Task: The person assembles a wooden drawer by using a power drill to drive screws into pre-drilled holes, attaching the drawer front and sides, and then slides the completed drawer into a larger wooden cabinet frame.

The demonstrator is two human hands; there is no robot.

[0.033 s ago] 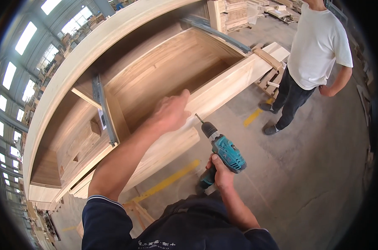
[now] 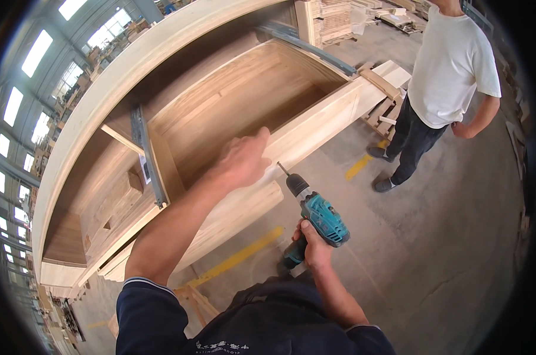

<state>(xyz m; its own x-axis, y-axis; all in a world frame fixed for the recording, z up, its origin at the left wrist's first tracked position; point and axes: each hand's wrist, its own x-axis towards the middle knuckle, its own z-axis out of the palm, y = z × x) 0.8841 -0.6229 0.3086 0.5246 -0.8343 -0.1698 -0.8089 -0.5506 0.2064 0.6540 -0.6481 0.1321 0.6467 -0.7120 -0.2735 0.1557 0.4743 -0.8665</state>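
Note:
A pale wooden drawer [image 2: 315, 121] stands pulled out of a long wooden cabinet [image 2: 111, 83] on metal slides. My left hand [image 2: 241, 160] is closed over the top edge of the drawer front, index finger along the inner side; its thumb is mostly hidden. In my right hand [image 2: 316, 245] is a teal and black cordless drill [image 2: 324, 219], gripped by its handle. A thin bit [image 2: 282, 168] in the chuck points up at the outer face of the drawer front, close beside my left hand. Whether the tip touches the wood I cannot tell.
At the right stands a person [image 2: 451, 71] in a white shirt and dark trousers. An open compartment [image 2: 96, 201] lies left of the drawer. Stacked boards [image 2: 336, 21] and a pallet [image 2: 381, 115] are beyond. Yellow lines [image 2: 238, 257] mark the concrete floor.

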